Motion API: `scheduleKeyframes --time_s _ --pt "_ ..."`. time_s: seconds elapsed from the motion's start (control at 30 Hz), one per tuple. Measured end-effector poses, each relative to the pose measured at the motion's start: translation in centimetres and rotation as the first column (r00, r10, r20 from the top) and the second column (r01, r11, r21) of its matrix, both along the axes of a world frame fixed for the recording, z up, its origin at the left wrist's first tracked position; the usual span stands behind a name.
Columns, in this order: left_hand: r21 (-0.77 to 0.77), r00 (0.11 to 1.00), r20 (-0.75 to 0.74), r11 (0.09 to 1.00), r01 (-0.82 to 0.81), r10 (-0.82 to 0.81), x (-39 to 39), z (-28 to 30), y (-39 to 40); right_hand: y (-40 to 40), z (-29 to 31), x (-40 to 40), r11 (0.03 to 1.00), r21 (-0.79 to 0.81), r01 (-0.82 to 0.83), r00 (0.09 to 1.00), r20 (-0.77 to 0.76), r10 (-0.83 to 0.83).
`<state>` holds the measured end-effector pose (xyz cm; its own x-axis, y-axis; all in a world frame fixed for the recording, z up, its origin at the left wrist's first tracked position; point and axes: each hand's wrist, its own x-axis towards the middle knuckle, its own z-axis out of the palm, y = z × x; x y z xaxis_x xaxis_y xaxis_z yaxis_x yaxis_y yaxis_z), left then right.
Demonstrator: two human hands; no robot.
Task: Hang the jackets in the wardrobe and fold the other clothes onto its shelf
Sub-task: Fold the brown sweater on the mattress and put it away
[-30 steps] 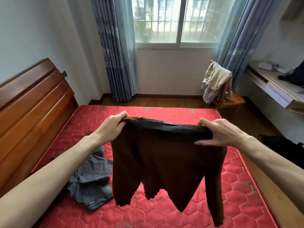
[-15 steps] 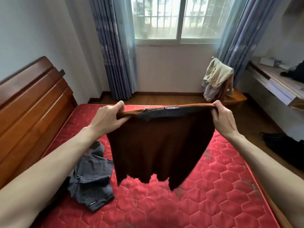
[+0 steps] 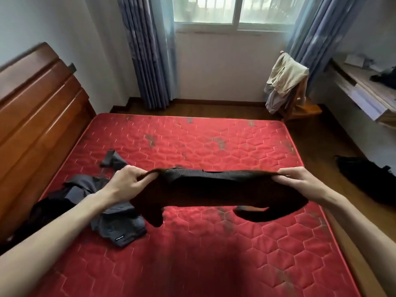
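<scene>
You hold the dark brown knit garment (image 3: pixel 214 189) stretched level above the red mattress (image 3: pixel 214 254), your left hand (image 3: pixel 126 183) and right hand (image 3: pixel 300 181) each clenched on an end. Grey clothes (image 3: pixel 115 224) lie beneath your left forearm.

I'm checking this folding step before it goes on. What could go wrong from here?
1. The dark brown knit garment hangs between the left hand and right hand; its dangling ends may bunch under it when laid on the red quilted mattress.
2. It may land on the crumpled grey garment beside it.
</scene>
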<state>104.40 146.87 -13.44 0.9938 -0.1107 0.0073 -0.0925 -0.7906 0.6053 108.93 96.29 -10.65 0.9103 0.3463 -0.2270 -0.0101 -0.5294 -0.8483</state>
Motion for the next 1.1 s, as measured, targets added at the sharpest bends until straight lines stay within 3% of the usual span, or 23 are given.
scheduleKeyframes --time_s 0.07,0.17,0.3,0.37,0.53,0.67,0.77,0.83,0.87,1.0,1.1 --pt "-0.127 0.990 -0.144 0.992 -0.021 0.002 0.4 0.7 0.1 -0.5 0.7 0.2 1.000 0.011 -0.022 0.988 -0.154 0.023" --pt "-0.205 0.960 -0.277 0.979 -0.013 -0.045 1.5 1.7 0.1 -1.3 1.4 1.5 1.000 -0.010 -0.023 0.964 -0.264 0.019" --pt "-0.111 0.923 -0.382 0.994 0.008 -0.051 4.0 0.3 -0.4 -1.1 -0.3 3.8 0.992 -0.126 -0.031 0.978 -0.209 0.004" --pt "0.000 0.935 -0.355 1.000 0.025 -0.023 5.9 -2.2 -0.5 -0.3 -2.8 5.4 0.979 -0.200 -0.048 0.992 -0.128 0.023" --pt "0.302 0.979 -0.199 0.953 0.019 0.043 12.4 -15.4 -0.3 0.9 -17.2 12.2 0.895 -0.445 -0.032 0.996 0.062 0.066" --pt "0.394 0.991 -0.106 0.918 -0.036 0.084 18.7 -28.0 -1.0 2.3 -31.3 19.2 0.768 -0.638 0.065 0.991 0.132 0.026" --pt "0.464 0.973 0.018 0.860 -0.212 0.230 22.8 -36.8 -2.9 3.8 -40.3 23.8 0.776 -0.554 0.303 0.946 0.275 -0.173" --pt "0.546 0.927 -0.009 0.778 -0.310 0.376 23.5 -42.1 -4.6 5.1 -46.0 24.4 0.789 -0.436 0.432 0.899 0.280 -0.338" --pt "0.584 0.924 -0.048 0.761 -0.282 0.379 23.0 -44.5 -5.5 5.8 -48.8 23.6 0.795 -0.410 0.448 0.893 0.251 -0.374" --pt "0.561 0.996 -0.090 0.827 0.046 0.006 18.0 -53.5 -8.3 7.6 -58.0 16.9 0.848 -0.474 0.239 0.969 0.168 -0.179" --pt "0.557 0.982 -0.156 0.811 0.178 -0.108 15.1 -58.1 -9.2 7.2 -62.3 13.9 0.812 -0.574 0.108 0.992 0.112 -0.053"
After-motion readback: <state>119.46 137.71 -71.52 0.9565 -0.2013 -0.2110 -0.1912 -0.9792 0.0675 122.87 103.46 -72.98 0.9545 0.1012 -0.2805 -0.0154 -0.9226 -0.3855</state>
